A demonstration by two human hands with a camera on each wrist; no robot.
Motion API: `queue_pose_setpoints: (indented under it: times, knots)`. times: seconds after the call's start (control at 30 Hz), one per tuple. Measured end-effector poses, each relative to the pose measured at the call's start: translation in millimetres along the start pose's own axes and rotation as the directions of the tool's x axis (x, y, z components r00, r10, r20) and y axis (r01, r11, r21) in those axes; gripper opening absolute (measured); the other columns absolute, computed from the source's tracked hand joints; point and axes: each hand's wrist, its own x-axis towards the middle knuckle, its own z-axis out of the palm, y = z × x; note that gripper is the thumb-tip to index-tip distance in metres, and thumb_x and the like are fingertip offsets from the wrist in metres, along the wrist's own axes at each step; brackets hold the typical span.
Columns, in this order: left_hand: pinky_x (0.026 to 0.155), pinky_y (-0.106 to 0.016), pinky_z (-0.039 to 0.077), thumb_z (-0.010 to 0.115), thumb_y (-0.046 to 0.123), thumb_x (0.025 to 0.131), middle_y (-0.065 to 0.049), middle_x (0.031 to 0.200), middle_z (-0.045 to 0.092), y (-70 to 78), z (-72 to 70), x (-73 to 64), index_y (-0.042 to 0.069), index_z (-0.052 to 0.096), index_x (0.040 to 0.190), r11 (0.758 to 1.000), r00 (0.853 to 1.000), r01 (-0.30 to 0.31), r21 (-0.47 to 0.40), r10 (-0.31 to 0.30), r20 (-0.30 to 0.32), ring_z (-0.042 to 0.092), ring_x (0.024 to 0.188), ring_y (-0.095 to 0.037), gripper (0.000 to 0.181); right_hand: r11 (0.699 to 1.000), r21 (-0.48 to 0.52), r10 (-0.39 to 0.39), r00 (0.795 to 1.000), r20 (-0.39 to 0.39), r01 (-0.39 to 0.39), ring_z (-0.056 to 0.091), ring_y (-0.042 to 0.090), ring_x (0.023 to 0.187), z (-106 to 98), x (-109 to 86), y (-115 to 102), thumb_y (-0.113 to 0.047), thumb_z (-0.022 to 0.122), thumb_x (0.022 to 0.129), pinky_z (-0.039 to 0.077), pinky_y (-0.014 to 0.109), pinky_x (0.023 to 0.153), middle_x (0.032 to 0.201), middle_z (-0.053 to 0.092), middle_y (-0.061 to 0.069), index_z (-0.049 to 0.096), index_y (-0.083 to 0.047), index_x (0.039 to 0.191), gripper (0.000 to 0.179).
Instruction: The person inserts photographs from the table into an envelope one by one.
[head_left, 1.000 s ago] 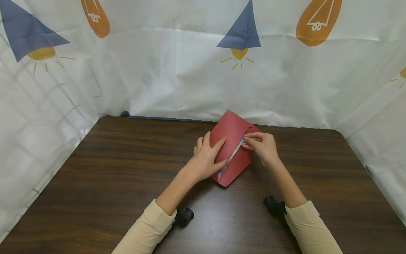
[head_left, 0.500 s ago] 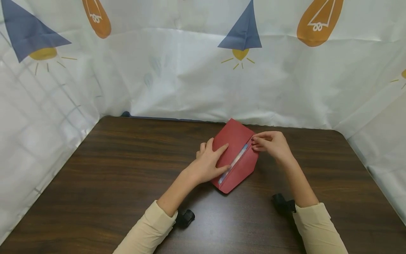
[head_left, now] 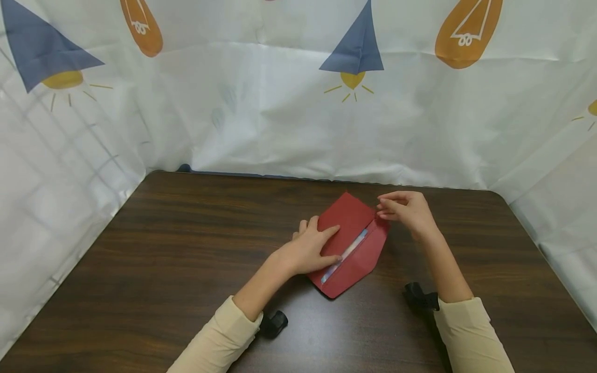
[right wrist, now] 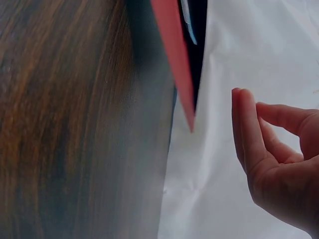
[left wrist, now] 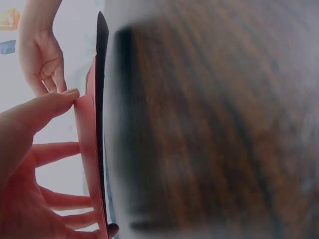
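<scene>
A red envelope (head_left: 347, 215) with an unfolded flap is held tilted over the table. My left hand (head_left: 308, 251) grips it, thumb and spread fingers on its face; in the left wrist view a fingertip (left wrist: 113, 230) shows beyond the edge, on the dark side. A blue-and-white paper slip (head_left: 356, 242) lies in the slot, mostly hidden; whether it is a banknote I cannot tell. My right hand (head_left: 410, 212) is beside the envelope's far right corner. In the right wrist view its fingers, nearly straight, hold nothing, and a gap separates them from the envelope (right wrist: 175, 55).
The dark wood-grain table (head_left: 200, 248) spreads under both hands. Behind it hangs a white sheet (head_left: 289, 114) printed with lamps and bulbs. Black wrist cameras sit by the left cuff (head_left: 274, 324) and the right cuff (head_left: 420, 297).
My right hand pinched at the slip a second ago; it has since moved right and let go. The envelope, with my left hand, has come nearer, and less of the slip shows.
</scene>
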Motion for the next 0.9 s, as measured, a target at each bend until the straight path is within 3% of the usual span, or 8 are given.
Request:
queue_pose_setpoints:
  times: [0.27, 0.4, 0.63, 0.9]
  knots:
    - [0.093, -0.053, 0.048, 0.072, 0.045, 0.099, -0.023, 0.150, 0.044, 2.7, 2.0, -1.0, 0.019, 0.048, 0.160, 0.999, 0.996, 0.046, 0.024, -0.048, 0.079, 0.042, 0.122, -0.036, 0.070, 1.000, -0.005, 0.006, 1.000, -0.003, -0.006, 0.073, 0.002, 0.086, -1.8, 1.4, 2.1, -0.006, 0.056, 0.109, 0.061, 0.024, 0.081, 0.106, 0.071, 0.004, 0.053, 0.023, 0.136, 0.040]
    - [0.102, -0.058, 0.045, 0.072, 0.046, 0.099, -0.024, 0.149, 0.046, 4.0, 3.1, -1.0, 0.018, 0.049, 0.159, 0.997, 0.993, 0.053, 0.049, -0.058, 0.098, 0.043, 0.124, -0.037, 0.070, 1.000, -0.005, -0.005, 1.000, 0.001, 0.005, 0.074, 0.002, 0.085, -2.6, 2.6, 3.6, -0.007, 0.057, 0.108, 0.062, 0.028, 0.083, 0.104, 0.072, 0.003, 0.054, 0.023, 0.136, 0.041]
    - [0.116, -0.064, 0.034, 0.073, 0.052, 0.097, -0.026, 0.162, 0.035, 4.6, 5.2, -1.8, 0.021, 0.045, 0.162, 0.993, 0.987, 0.080, 0.088, -0.092, 0.133, 0.036, 0.142, -0.042, 0.077, 1.000, -0.007, 0.003, 1.000, 0.001, -0.003, 0.074, 0.002, 0.084, -1.9, 2.7, 4.3, -0.007, 0.059, 0.108, 0.062, 0.029, 0.083, 0.100, 0.071, -0.001, 0.054, 0.023, 0.136, 0.041]
    - [0.118, -0.060, 0.033, 0.077, 0.054, 0.094, -0.023, 0.167, 0.031, 4.3, 2.6, -2.7, 0.025, 0.042, 0.164, 0.991, 0.981, 0.100, 0.091, -0.113, 0.157, 0.032, 0.147, -0.042, 0.083, 1.000, -0.020, 0.005, 1.000, 0.002, -0.005, 0.073, 0.002, 0.084, -2.3, 3.4, 6.1, -0.007, 0.058, 0.108, 0.062, 0.029, 0.083, 0.107, 0.071, 0.008, 0.054, 0.022, 0.136, 0.041]
